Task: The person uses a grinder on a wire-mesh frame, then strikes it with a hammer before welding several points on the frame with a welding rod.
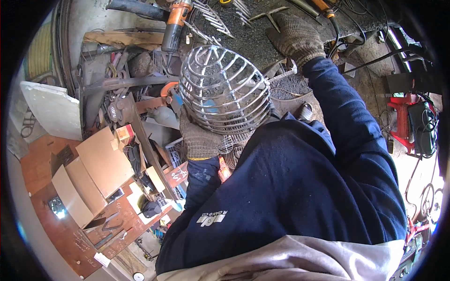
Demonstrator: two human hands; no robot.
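A rounded basket-like cage of welded metal rods [224, 89] stands tilted in front of my body. My left hand [199, 136], in a knitted work glove, grips its lower left side; the fingers are partly hidden by the rods. Over the dark workbench, my gloved right hand [296, 38] is closed around the stem of a T-shaped metal tool [269, 17], its crosspiece pointing away from me. The fingertips on that side are out of sight. An orange and grey angle grinder [176, 22] lies beyond the cage to the left.
Short metal rods [214, 19] lie in rows on the workbench [243, 40]. An orange-handled tool with a cable [323, 7] is at the far right. Open cardboard boxes [105, 161] stand on a brown board at left. A red machine [402, 119] stands at right.
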